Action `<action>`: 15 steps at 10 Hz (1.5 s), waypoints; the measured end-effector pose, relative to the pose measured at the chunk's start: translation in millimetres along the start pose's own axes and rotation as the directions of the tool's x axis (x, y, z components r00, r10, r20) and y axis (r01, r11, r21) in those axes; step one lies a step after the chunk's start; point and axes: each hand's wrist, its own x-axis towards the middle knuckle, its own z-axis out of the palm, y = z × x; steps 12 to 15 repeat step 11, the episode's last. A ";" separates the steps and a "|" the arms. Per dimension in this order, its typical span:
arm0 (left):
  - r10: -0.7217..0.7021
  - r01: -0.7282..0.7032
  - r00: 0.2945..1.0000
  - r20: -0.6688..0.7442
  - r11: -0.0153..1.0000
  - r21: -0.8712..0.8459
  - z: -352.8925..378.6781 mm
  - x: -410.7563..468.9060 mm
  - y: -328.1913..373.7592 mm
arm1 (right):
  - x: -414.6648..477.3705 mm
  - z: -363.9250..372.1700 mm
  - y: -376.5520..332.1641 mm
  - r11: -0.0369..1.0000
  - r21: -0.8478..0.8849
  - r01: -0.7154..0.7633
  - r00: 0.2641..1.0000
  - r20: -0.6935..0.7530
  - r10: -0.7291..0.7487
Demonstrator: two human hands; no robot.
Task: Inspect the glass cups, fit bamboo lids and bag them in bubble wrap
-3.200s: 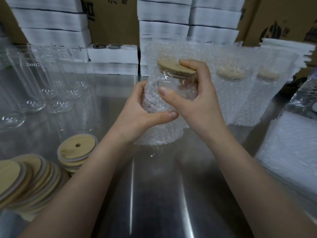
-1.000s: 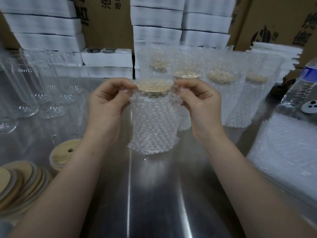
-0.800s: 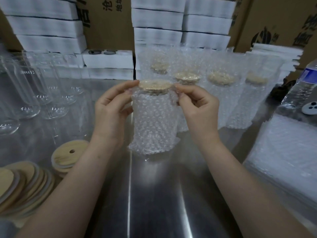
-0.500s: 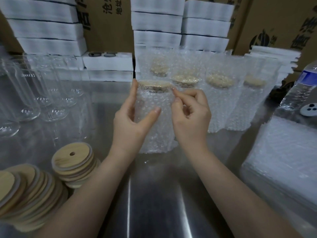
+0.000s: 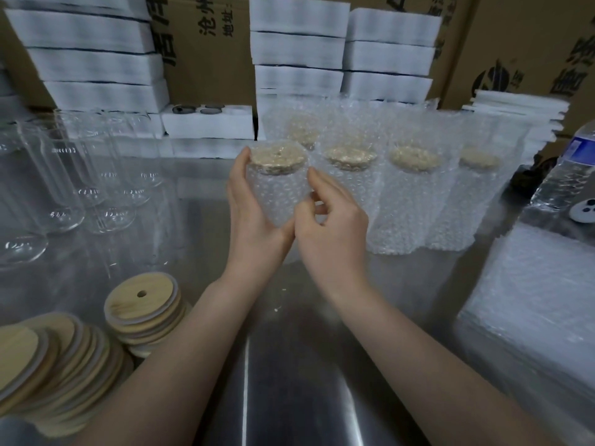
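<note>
A glass cup with a bamboo lid, sealed in a bubble-wrap bag, stands far out on the steel table beside a row of several other bagged cups. My left hand wraps round its left side and front, thumb up by the lid. My right hand is at its right side with fingers curled against the wrap; whether it pinches the bag is unclear. Bare glass cups stand at the left. Bamboo lids lie stacked at the near left.
A pile of flat bubble-wrap bags lies at the right. A water bottle stands at the far right. White foam trays and cardboard boxes are stacked along the back. Steel table runs between my forearms.
The cup went fully into the bag and both hands carried it away from me to the end of the bagged row. My fingers dropped from the bag's mouth to its sides.
</note>
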 end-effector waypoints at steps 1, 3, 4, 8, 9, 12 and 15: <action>-0.007 0.007 1.000 -0.003 1.000 0.007 6.5 4.3 1.2 | 6.5 -0.5 2.9 1.000 -0.015 -0.017 1.000 0.020 0.017; -0.049 0.047 0.998 0.041 0.998 0.047 13.4 15.9 2.7 | 12.7 -2.6 7.2 0.998 -0.060 -0.015 1.000 -0.010 0.015; -0.069 0.064 0.995 0.070 0.995 0.071 13.1 15.7 -0.8 | 13.7 -2.1 8.5 0.994 -0.107 -0.018 1.000 0.017 0.020; -0.203 0.176 0.972 0.115 0.963 0.206 11.2 12.6 0.4 | 14.6 -6.3 14.5 0.968 -0.244 -0.065 0.988 0.118 0.096; -0.307 0.274 0.944 0.123 0.934 0.229 10.0 3.2 5.2 | 13.9 -12.3 18.7 0.974 -0.207 -0.087 0.969 0.207 0.131; -0.424 0.373 0.898 0.118 0.875 0.310 -9.7 -32.2 31.8 | 3.5 -44.0 23.3 0.948 0.034 -0.316 0.936 0.177 0.305; -0.424 0.373 0.898 0.118 0.875 0.310 -9.7 -32.2 31.8 | 3.5 -44.0 23.3 0.948 0.034 -0.316 0.936 0.177 0.305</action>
